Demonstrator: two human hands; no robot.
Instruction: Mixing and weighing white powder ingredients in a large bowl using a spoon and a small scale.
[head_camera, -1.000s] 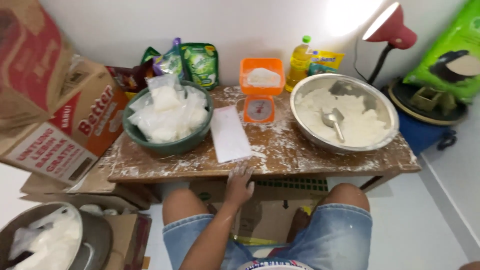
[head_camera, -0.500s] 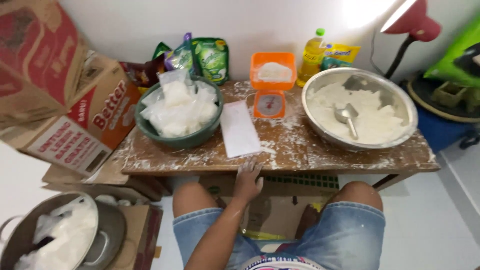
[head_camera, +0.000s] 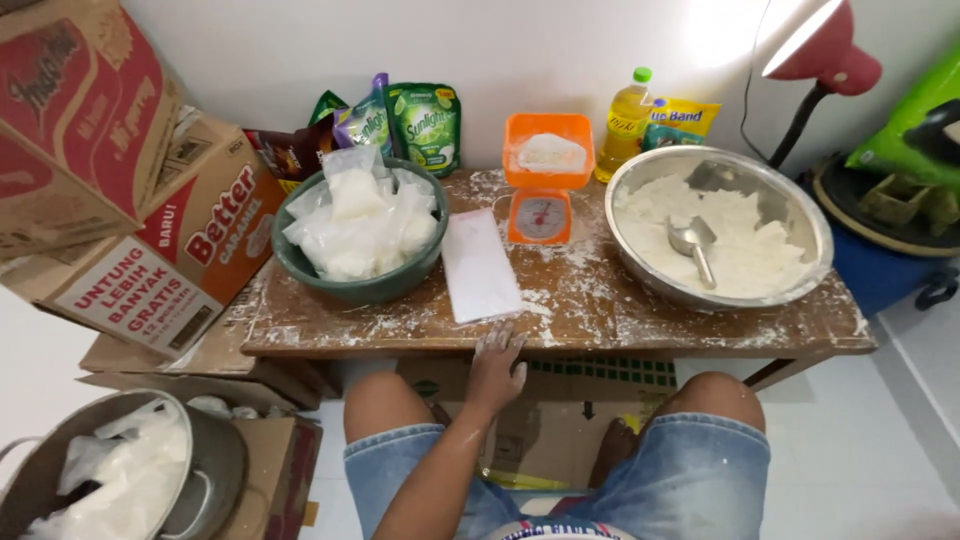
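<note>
Low in the middle of the frame, one flour-dusted hand reaches up to the near edge of the wooden table, fingers spread loose and gripping nothing; which hand it is cannot be told for certain, and no second hand shows. Just above its fingertips lies a flat white plastic bag, rectangular, pale and slightly tilted, resting on the floury tabletop at centre frame. To its left sits a green bowl heaped with filled clear bags; above it an orange scale; to the right a metal basin of white flour with a scoop.
</note>
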